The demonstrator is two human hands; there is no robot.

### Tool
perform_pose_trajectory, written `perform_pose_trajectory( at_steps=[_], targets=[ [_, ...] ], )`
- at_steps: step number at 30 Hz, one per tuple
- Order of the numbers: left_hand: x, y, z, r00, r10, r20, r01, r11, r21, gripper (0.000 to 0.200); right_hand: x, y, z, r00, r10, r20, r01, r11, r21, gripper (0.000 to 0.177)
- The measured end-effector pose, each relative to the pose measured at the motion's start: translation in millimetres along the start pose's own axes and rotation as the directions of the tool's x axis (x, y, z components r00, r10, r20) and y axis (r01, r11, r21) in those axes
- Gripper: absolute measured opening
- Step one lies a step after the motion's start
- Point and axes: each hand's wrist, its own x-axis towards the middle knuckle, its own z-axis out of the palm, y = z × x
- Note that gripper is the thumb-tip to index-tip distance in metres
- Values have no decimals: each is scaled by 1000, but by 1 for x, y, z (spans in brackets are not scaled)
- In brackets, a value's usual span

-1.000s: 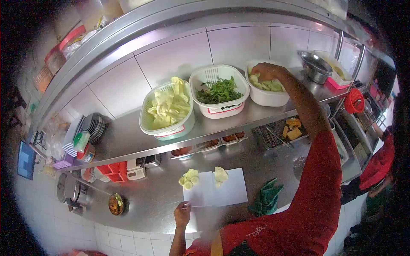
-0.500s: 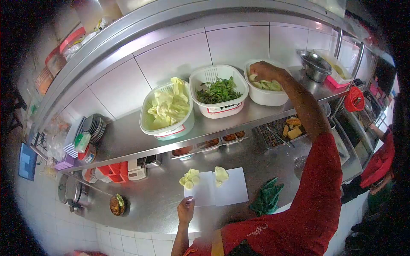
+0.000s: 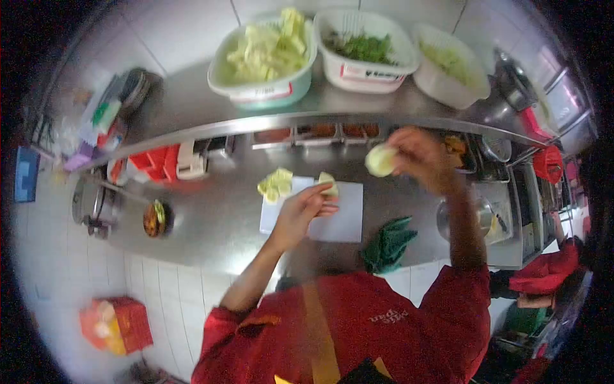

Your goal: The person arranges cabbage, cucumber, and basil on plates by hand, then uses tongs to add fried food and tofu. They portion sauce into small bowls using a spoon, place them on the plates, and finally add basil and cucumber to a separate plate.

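Observation:
My right hand [image 3: 419,159], slightly blurred, pinches pale green cucumber slices [image 3: 381,160] above the counter, to the right of the white paper sheets [image 3: 339,217]. Over those sheets is my left hand [image 3: 303,211], fingers stretched to the right and nothing seen in them. Its fingertips partly cover a pale lettuce leaf [image 3: 327,181] on the right sheet. At the upper left of the paper lies another lettuce leaf [image 3: 281,175] with round cucumber slices on it. The tub of cucumber slices [image 3: 476,96] stands on the shelf at the right.
Beside it on the shelf are a tub of lettuce [image 3: 240,93] and one of green herbs [image 3: 364,80]. Sauce trays [image 3: 307,142] sit under the shelf edge. A green cloth [image 3: 389,246], a metal bowl [image 3: 448,221] and a browned patty-like food [image 3: 153,219] occupy the counter.
My right hand has come out of the cucumber tub and down toward the paper, holding slices. My left hand has moved from the paper's lower left edge over it. The view has tilted down.

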Motion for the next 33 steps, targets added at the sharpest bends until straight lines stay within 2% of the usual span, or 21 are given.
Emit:
perform_pose_trajectory(
  at_steps=[1,2,4,6,7,9,10,12,13,15,16,17,18,19,21,22,24,28,31,32,33],
  targets=[
    [6,-3,4,996,-58,69,61,997,-49,48,1,31,19,997,35,72,-37,999,27,19],
    [10,-12,7,993,-110,48,113,991,-70,46,0,65,37,989,62,137,-70,996,51,18],
    [13,-47,-1,986,-167,29,169,981,-93,43,0,118,69,972,210,109,-219,973,79,15],
    [16,-95,-23,965,-258,-53,252,963,-100,38,-3,179,93,961,273,45,-276,956,103,18],
    [15,-113,-30,963,-265,-53,259,961,-99,38,-5,206,104,960,276,45,-280,954,109,18],
    [14,-142,-42,905,-407,-125,384,907,-170,32,-8,249,125,985,172,15,-172,985,-9,18],
    [16,-152,-47,903,-411,-127,388,906,-171,32,-8,259,132,984,175,16,-175,985,-5,18],
    [20,-168,-53,875,-438,-205,421,899,-123,30,-6,274,140,932,361,36,-359,906,222,18],
    [21,-173,-56,873,-441,-210,423,897,-128,30,-4,280,141,931,363,42,-363,905,222,18],
    [28,-180,-60,910,-304,-281,327,944,37,28,1,289,140,931,363,-35,-339,898,279,20],
    [33,-171,-56,909,-306,-284,329,944,34,28,5,291,138,931,365,-31,-343,897,278,20],
    [40,-162,-51,896,-254,-365,378,867,324,27,10,293,135,899,438,-16,-413,860,298,20],
    [47,-155,-47,888,-177,-425,416,702,578,27,15,295,132,863,506,-1,-480,819,315,20],
    [52,-159,-48,886,-177,-428,419,703,575,27,18,306,131,862,506,3,-481,818,314,20],
    [60,-167,-49,902,-11,-431,324,678,660,33,23,320,132,891,447,-77,-400,854,332,21],
    [63,-171,-51,902,-10,-432,323,679,659,33,24,322,131,892,446,-76,-399,855,331,21],
    [68,-177,-54,903,100,-418,303,544,783,31,27,327,129,859,478,-185,-419,863,282,21],
    [74,-181,-64,909,66,-411,330,486,809,28,31,335,133,830,483,-277,-411,867,281,19],
    [80,-191,-73,874,41,-483,406,482,776,25,33,341,137,814,462,-352,-409,886,219,18],
    [82,-202,-78,892,109,-438,361,409,838,24,31,344,139,857,280,-433,-361,925,-117,19],
    [83,-200,-79,907,173,-384,314,330,890,22,30,345,141,891,78,-448,-297,847,-442,20]
  ],
)
